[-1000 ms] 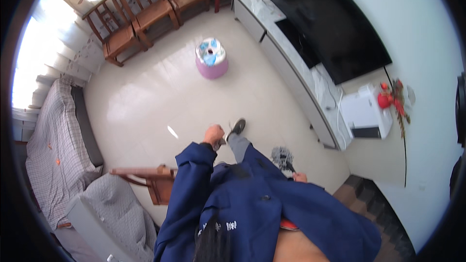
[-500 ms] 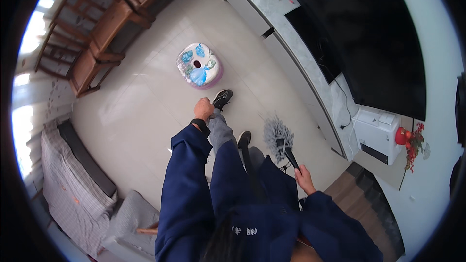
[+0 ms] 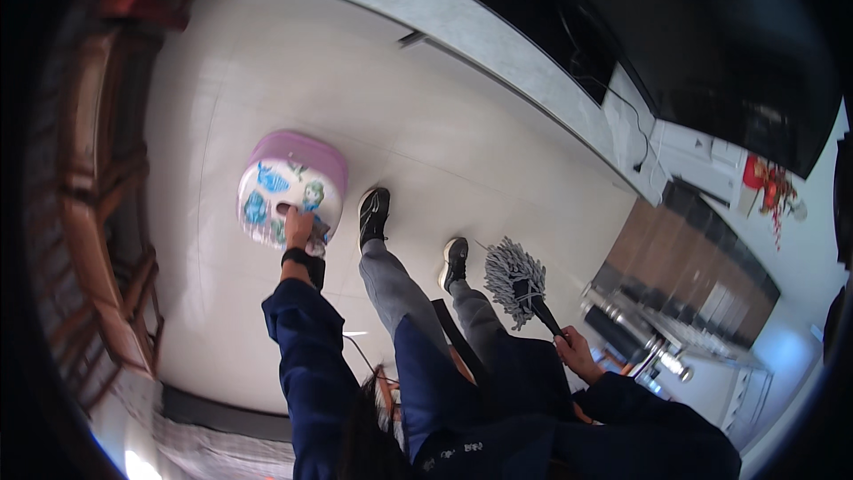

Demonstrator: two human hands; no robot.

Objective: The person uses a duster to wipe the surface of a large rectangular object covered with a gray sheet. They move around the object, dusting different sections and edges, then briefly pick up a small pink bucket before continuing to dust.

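Note:
My left hand (image 3: 298, 229) is at the top of a small step stool (image 3: 272, 176), its fingers closed at the dark hole in the seat. The stool has a white top with blue and green cartoon prints and a pink side. It sits tilted, its pink side showing at the far edge; whether it touches the floor I cannot tell. A greyish patch beside the hand is too unclear to name. My right hand (image 3: 579, 354) is wrapped round the black handle of a duster (image 3: 515, 280) with a shaggy grey head, held off to my right above the floor.
Wooden chairs (image 3: 107, 240) line the left side. A long cabinet (image 3: 355, 4) with a stone-like top runs along the far right, bearing a large black screen (image 3: 711, 44). Red decorative flowers (image 3: 775, 191) stand near a brown step (image 3: 684, 267). A metal-and-black object (image 3: 635, 333) lies beyond my right hand.
My left hand has reached away from my leg to the stool and closed at its hole. The stool has tilted. My view has turned; the right hand still holds the duster.

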